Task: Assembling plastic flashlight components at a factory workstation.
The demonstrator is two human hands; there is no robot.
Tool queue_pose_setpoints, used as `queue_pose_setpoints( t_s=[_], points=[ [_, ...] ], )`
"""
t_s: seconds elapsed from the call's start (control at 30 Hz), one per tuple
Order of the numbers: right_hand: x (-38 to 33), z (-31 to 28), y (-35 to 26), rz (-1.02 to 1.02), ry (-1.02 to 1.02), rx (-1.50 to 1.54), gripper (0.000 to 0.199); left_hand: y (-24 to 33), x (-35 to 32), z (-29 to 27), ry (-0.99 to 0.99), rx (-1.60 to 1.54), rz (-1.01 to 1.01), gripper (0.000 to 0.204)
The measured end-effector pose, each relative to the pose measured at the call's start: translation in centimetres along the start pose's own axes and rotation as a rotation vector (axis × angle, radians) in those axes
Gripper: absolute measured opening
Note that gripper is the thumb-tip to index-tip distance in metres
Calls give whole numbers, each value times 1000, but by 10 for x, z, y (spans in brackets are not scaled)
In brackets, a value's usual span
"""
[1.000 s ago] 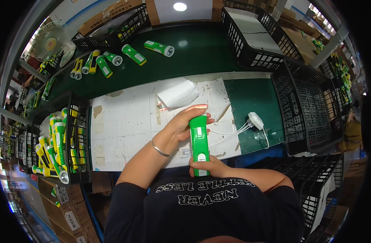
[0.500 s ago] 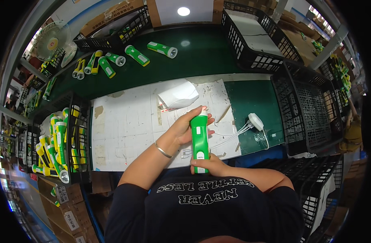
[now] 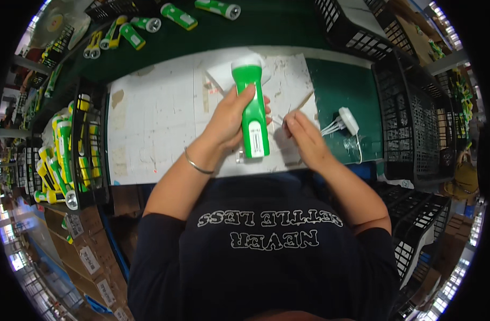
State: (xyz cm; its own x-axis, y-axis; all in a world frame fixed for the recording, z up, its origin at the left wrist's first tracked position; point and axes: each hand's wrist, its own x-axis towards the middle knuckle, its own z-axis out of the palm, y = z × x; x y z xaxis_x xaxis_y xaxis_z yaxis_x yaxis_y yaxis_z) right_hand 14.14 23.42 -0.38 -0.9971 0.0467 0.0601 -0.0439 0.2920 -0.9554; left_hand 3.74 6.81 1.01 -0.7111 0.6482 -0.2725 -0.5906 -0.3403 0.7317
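Observation:
A green flashlight (image 3: 253,115) with a white head stands lengthwise in my left hand (image 3: 229,117), its head pointing away from me. My left fingers wrap around its body, and a white label panel shows near its lower end. To the right of it, my right hand (image 3: 306,142) is off the flashlight, thumb and fingers pressed together. White cables (image 3: 330,127) run from a white charger plug (image 3: 348,121) towards that hand, and a thin white end shows by its fingertips. What lies between those fingertips is hidden. Behind the flashlight's head lies a white curled piece (image 3: 219,75), partly covered.
White worn sheeting (image 3: 154,123) covers the green table (image 3: 336,77). At left stands a black crate (image 3: 98,195) full of green and yellow flashlights (image 3: 63,139). Several more flashlights (image 3: 178,16) lie at the back. Black crates (image 3: 411,174) stand at right.
My right hand has left the flashlight's lower end and moved right, near the cables. My left hand has turned the flashlight to show another side. The view has tipped downward.

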Motion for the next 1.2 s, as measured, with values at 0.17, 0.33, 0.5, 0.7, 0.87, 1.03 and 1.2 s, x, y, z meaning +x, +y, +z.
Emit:
queue_pose_setpoints(
  t_s=[0.17,0.33,0.5,0.7,0.87,1.03,1.2],
  points=[
    [15,2,-47,-520,37,-789,8,-2,-4,4,-28,170,102,35],
    [13,8,-53,-671,-89,-862,10,-4,-5,-1,11,226,110,47],
    [-14,16,-48,-747,-379,-652,15,10,0,-18,100,112,194,48],
    [26,26,-47,-144,25,-284,40,-2,-6,-4,-14,133,162,37],
    [39,11,-17,-262,79,-176,42,3,-14,-9,28,480,141,43],
    [62,-23,-26,-12,25,-39,32,9,-21,-10,-33,807,152,49],
    [70,-36,-43,80,-414,-124,66,28,-42,-10,-78,1498,358,50]
  ],
)
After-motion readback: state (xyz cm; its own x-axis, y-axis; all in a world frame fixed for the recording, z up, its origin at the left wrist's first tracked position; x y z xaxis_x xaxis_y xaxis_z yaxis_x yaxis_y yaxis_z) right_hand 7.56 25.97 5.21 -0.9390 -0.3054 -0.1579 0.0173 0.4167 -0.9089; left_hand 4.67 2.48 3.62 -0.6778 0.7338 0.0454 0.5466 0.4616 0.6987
